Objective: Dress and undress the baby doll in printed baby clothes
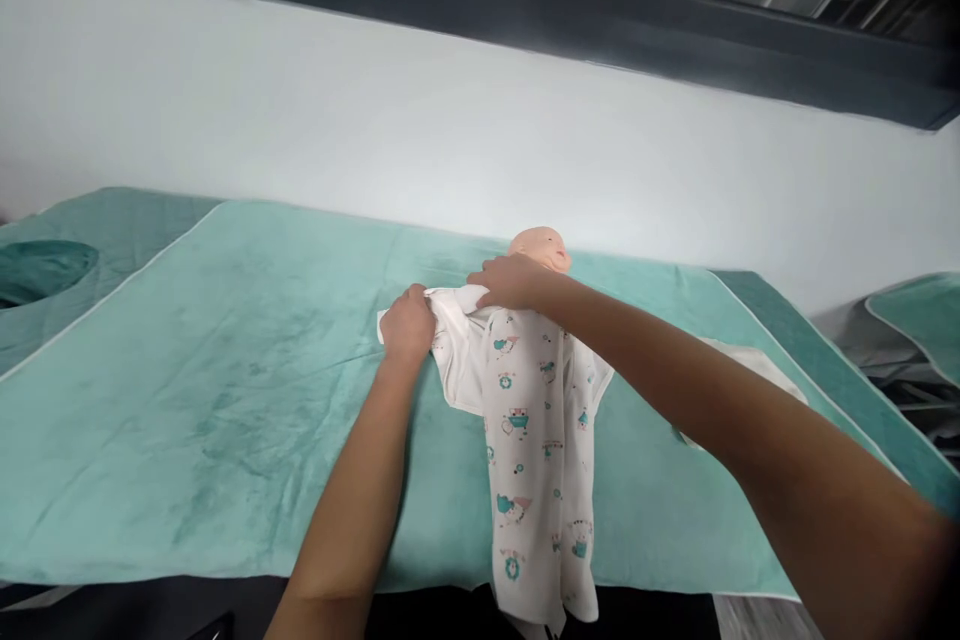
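A baby doll (538, 242) lies on its back on a green massage-table cover, its head toward the wall. White baby clothes (525, 440) with teal and pink prints are spread over its body, the legs hanging past the near edge. My left hand (409, 323) is closed around the sleeve end on the left. My right hand (510, 282) is closed on the white cloth near the doll's shoulder, just below its head. The doll's arms and body are hidden under the cloth and my hands.
The green cover (187, 370) spreads across the padded table. A pale folded cloth (757, 367) lies on the right, partly behind my right forearm. A white wall (375, 120) and a dark window frame (637, 30) stand behind. A face hole (45, 270) shows at far left.
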Demonstrator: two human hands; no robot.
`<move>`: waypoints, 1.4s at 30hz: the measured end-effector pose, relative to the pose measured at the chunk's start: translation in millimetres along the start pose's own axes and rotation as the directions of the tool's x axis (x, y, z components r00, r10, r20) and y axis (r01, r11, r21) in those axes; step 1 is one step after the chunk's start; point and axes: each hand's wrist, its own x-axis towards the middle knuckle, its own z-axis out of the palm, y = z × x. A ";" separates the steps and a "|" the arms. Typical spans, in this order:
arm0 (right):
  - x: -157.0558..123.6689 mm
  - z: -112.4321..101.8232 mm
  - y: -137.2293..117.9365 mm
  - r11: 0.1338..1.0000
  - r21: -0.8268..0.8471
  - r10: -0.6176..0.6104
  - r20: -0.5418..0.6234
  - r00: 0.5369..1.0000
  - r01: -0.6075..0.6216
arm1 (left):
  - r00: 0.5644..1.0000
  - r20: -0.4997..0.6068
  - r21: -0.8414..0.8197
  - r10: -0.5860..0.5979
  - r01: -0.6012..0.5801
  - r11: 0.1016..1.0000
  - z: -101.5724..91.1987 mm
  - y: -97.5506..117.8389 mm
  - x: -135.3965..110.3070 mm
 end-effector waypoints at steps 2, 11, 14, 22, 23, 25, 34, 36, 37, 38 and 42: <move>-9.7 -7.7 6.1 1.000 0.019 0.020 0.007 1.000 -0.020 | 1.000 0.010 0.005 -0.026 0.025 1.000 0.5 -3.8 -1.1; -38.1 -16.7 19.8 0.992 0.096 0.083 -0.045 0.995 -0.079 | 0.999 0.042 0.090 0.027 -0.030 0.995 0.3 -12.5 -8.4; -45.3 -18.6 27.1 0.981 0.175 0.105 -0.079 0.991 -0.090 | 0.999 0.035 0.084 0.041 -0.044 0.996 3.2 -13.8 -7.8; -31.4 0.5 23.6 0.971 0.237 0.082 -0.202 0.976 -0.032 | 0.978 -0.090 -0.782 -0.186 0.046 0.622 10.7 -22.8 3.4; -24.4 5.8 17.8 0.974 0.226 0.065 -0.213 0.975 -0.016 | 0.965 -0.104 -0.894 -0.239 0.014 0.448 9.4 -24.3 3.6; -9.5 15.1 5.0 0.976 0.216 0.034 -0.217 0.976 0.015 | 0.953 -0.122 -0.970 -0.278 -0.056 0.235 6.9 -26.9 1.5; -13.2 38.3 8.5 0.952 0.294 0.001 -0.281 0.960 0.085 | 0.937 -0.170 -0.182 0.305 -0.334 0.925 18.3 -37.6 -26.3; -43.9 61.2 28.2 0.935 0.342 0.049 -0.385 0.922 0.093 | 0.947 -0.182 -0.106 0.264 -0.285 0.953 18.5 -38.4 -32.1; -62.1 78.1 38.6 0.916 0.389 0.115 -0.480 0.870 0.093 | 0.953 -0.191 -0.079 0.234 -0.252 0.964 17.5 -37.3 -35.3; -81.1 98.1 48.5 0.903 0.426 0.203 -0.553 0.808 0.065 | 0.959 -0.199 -0.052 0.204 -0.218 0.975 15.7 -34.6 -38.7; -147.6 186.3 78.8 0.831 0.495 0.526 -0.549 0.650 -0.255 | 0.951 -0.241 0.094 0.195 -0.177 0.980 -2.0 1.4 -50.9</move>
